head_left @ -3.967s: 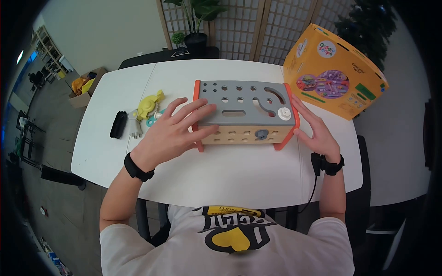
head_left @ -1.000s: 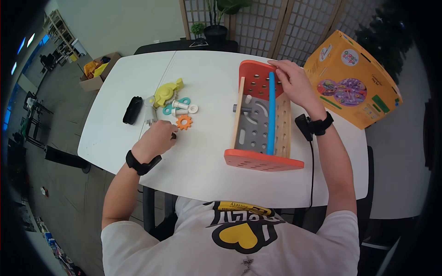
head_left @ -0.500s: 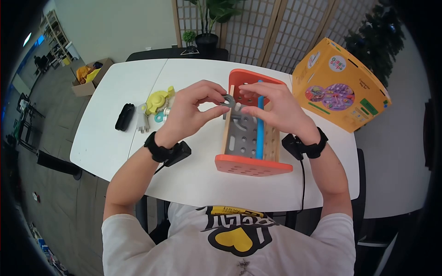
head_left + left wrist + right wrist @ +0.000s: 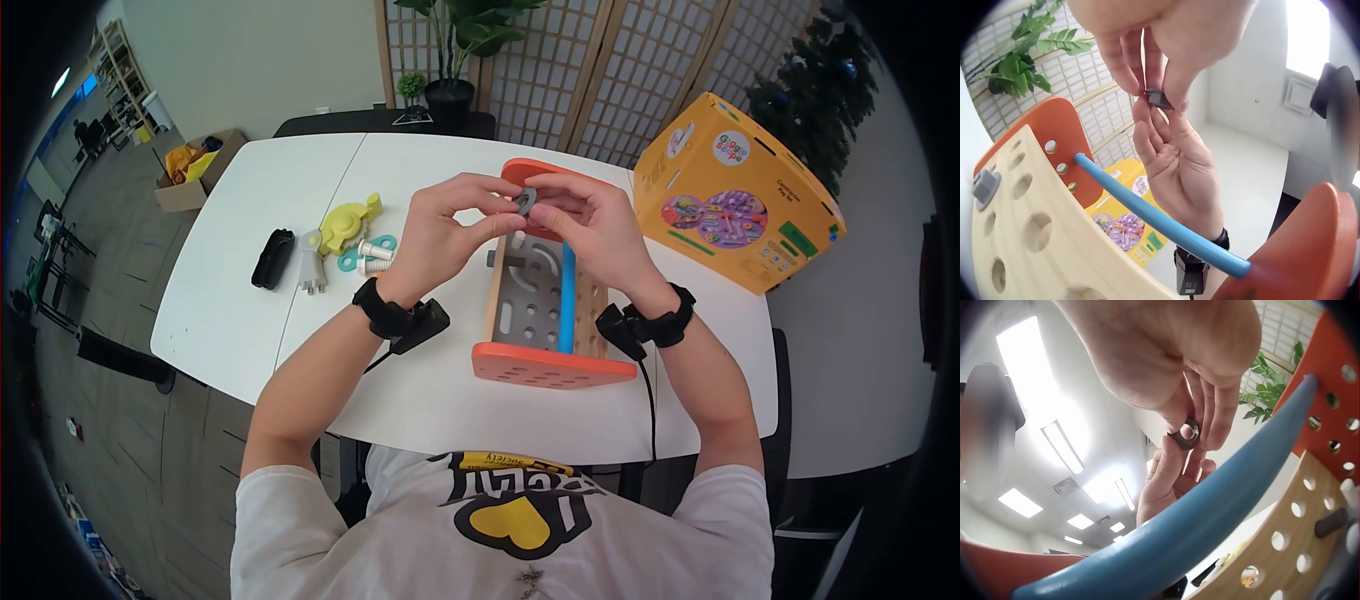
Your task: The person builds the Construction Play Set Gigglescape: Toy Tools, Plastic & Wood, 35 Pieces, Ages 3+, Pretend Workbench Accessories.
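Observation:
Both hands meet above the far end of a toy workbench. My left hand (image 4: 440,235) and my right hand (image 4: 605,240) pinch a small grey nut (image 4: 526,201) between thumbs and fingers. Its round hole shows in the right wrist view. Below, the workbench (image 4: 550,368) lies turned with its inside facing up, showing orange end panels, a grey holed panel (image 4: 525,315) and a blue rod (image 4: 568,310). A grey bolt (image 4: 493,258) passes through the wooden side panel (image 4: 1041,206), with its head (image 4: 986,187) on the outside.
Left of the workbench lie white toy screws (image 4: 374,266), a teal piece (image 4: 348,261), a yellow toy tool (image 4: 345,225), a whitish-grey piece (image 4: 311,270) and a black case (image 4: 272,260). A large orange-yellow box (image 4: 735,195) stands at the back right.
The workbench has been turned from grey side up to inside up. My left hand has come from the table's left with the nut; my right hand has left the end panel and now pinches it too.

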Demonstrator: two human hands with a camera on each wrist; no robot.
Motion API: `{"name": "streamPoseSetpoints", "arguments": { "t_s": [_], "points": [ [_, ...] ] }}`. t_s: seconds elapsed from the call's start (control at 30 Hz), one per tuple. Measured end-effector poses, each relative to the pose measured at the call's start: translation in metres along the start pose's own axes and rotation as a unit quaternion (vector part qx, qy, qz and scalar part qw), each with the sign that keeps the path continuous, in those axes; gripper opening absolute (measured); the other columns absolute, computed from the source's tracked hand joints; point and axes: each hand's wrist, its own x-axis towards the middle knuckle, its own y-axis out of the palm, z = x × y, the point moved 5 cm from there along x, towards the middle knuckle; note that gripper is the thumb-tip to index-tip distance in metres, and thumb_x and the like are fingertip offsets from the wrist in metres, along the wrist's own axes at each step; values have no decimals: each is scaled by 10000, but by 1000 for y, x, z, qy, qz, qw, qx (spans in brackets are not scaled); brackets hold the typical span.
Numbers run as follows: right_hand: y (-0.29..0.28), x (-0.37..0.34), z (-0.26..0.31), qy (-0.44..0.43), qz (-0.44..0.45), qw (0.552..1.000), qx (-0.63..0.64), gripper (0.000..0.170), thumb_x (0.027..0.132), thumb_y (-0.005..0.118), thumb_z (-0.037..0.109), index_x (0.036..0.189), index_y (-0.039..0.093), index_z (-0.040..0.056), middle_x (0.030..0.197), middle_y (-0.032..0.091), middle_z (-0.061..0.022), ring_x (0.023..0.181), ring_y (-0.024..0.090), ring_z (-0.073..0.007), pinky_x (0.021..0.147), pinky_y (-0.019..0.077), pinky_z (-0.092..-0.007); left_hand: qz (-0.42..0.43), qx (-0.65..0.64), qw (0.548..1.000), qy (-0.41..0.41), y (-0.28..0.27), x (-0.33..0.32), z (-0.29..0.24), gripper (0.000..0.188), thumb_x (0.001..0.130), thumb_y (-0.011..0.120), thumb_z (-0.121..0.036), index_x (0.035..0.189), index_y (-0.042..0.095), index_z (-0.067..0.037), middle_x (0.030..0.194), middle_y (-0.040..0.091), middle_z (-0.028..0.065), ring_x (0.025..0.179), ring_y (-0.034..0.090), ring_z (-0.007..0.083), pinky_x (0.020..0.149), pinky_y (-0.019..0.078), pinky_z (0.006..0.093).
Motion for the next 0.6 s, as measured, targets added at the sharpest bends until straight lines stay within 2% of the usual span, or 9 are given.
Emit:
{"name": "streamPoseSetpoints", "arguments": {
  "t_s": [0.07, 0.13, 0.17, 0.27, 0.37, 0.47, 0.6],
  "points": [
    [-12, -3, 1, 8, -30, 998, -56, 285, 951, 683, 68, 1208, 657, -52, 1031, 745, -132, 980, 735, -175, 851, 602, -294, 10, 39, 999, -10, -2, -1, 2, 191, 890, 785, -124, 1035, 754, -5, 1088, 741, 92, 946, 683, 150, 823, 548, 297],
    [-30, -7, 0, 19, -78, 987, -141, 275, 937, 692, 64, 1186, 661, -50, 1028, 743, -140, 979, 738, -183, 845, 608, -302, 12, 63, 992, -109, -4, -6, 19, 222, 929, 751, -195, 1044, 752, -5, 1033, 751, 96, 908, 693, 152, 797, 552, 302],
    [-39, -10, -2, -4, -124, 974, -189, 279, 908, 720, 62, 1159, 664, -47, 1008, 744, -149, 957, 744, -198, 818, 609, -307, 12, 75, 984, -159, -5, -10, 29, 247, 948, 734, -230, 1049, 751, -5, 1006, 756, 98, 889, 697, 152, 785, 554, 304],
    [-50, -17, -23, 19, -128, 956, -262, 240, 896, 719, 44, 1108, 660, -51, 986, 741, -165, 924, 750, -218, 794, 604, -312, 76, 119, 954, -264, -5, -21, 50, 352, 985, 676, -324, 1061, 745, 12, 922, 762, 111, 847, 711, 168, 775, 563, 314],
    [-52, -21, -37, 96, -98, 954, -267, 194, 893, 710, 40, 1050, 648, -55, 986, 739, -174, 901, 749, -239, 796, 597, -328, 104, 130, 942, -291, 3, -25, 51, 401, 989, 663, -348, 1071, 740, 37, 896, 764, 143, 843, 733, 204, 804, 573, 323],
    [-60, -18, -46, 100, -88, 953, -273, 176, 891, 706, 52, 1025, 641, -42, 985, 741, -167, 892, 749, -249, 812, 588, -345, 133, 139, 943, -271, 12, -27, 54, 446, 982, 666, -376, 1083, 737, 53, 922, 768, 166, 879, 747, 236, 835, 578, 338],
    [-63, -22, -39, 109, -47, 945, -306, 171, 869, 694, 47, 1017, 648, -26, 942, 743, -157, 880, 747, -254, 810, 583, -355, 137, 143, 936, -291, 14, -30, 51, 466, 962, 679, -390, 1079, 739, 58, 929, 769, 176, 904, 752, 256, 857, 577, 346]
  ]
}}
